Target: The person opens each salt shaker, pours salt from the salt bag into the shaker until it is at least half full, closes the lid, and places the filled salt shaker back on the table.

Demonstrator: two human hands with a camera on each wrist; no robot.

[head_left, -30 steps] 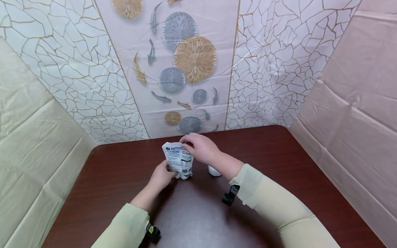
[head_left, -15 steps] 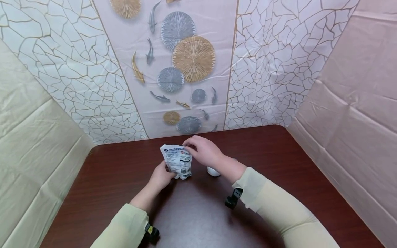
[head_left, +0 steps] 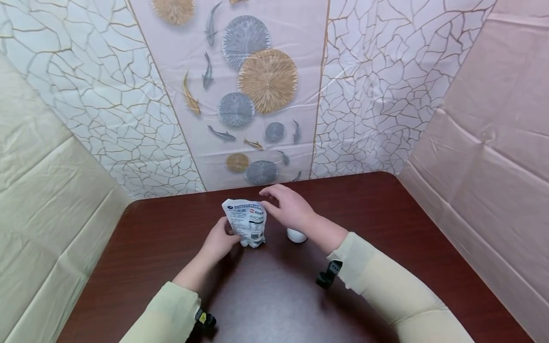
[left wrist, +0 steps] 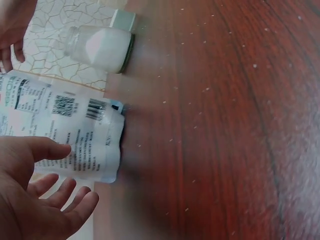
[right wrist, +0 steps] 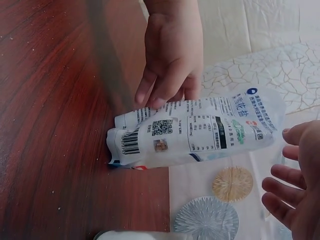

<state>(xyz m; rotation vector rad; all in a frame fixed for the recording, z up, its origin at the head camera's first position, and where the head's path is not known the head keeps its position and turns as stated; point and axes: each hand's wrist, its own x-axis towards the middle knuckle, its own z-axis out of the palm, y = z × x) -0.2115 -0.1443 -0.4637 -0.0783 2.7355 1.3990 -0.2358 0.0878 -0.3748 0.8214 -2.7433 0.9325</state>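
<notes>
A white printed pouch (head_left: 246,223) with a barcode and a square code stands upright on the table. My left hand (head_left: 219,239) is at its lower left side; in the left wrist view the thumb (left wrist: 52,149) overlaps the pouch's printed face and the other fingers are spread apart. Whether that hand touches the pouch I cannot tell. Beside the pouch's top right corner, my right hand (head_left: 289,207) has its fingers loosely bent and apart, holding nothing. A glass jar (left wrist: 102,47) with white contents stands right of the pouch, partly hidden by my right forearm in the head view.
A small pale box-like thing (left wrist: 124,20) shows behind the jar in the left wrist view. The dark red-brown table (head_left: 274,295) has a patterned cloth wall (head_left: 257,143) behind it, with plain cloth panels (head_left: 484,190) on both sides.
My right hand has let go of the pouch's top corner and moved slightly right. My left hand has loosened and shifted a little left. The pouch stays upright.
</notes>
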